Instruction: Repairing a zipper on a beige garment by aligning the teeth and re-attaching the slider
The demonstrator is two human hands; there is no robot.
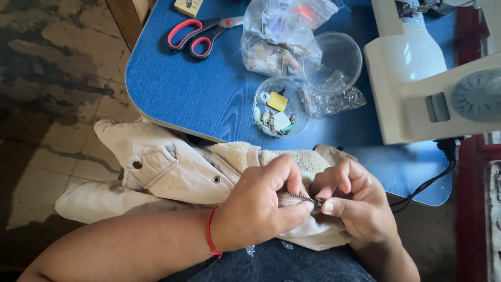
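Filling the top of the view is a blue table (193,89), with a white sewing machine (428,78) at its right end. Below its edge, a beige jacket (167,167) with a fleecy collar lies across the person's lap, trailing towards the tiled floor (52,78). On the table sit red-handled scissors (195,36), a clear plastic bag (276,36) of odds and ends, an empty clear lid (334,60) and a round clear tub (279,107) of small parts. The left hand (261,206), a red thread bracelet (210,235) on its wrist, pinches the jacket's metal zip (298,197) between thumb and fingers. The right hand (355,203) is closed just beside it, fingertips nipping the small zip slider (319,202) at the zip's end.
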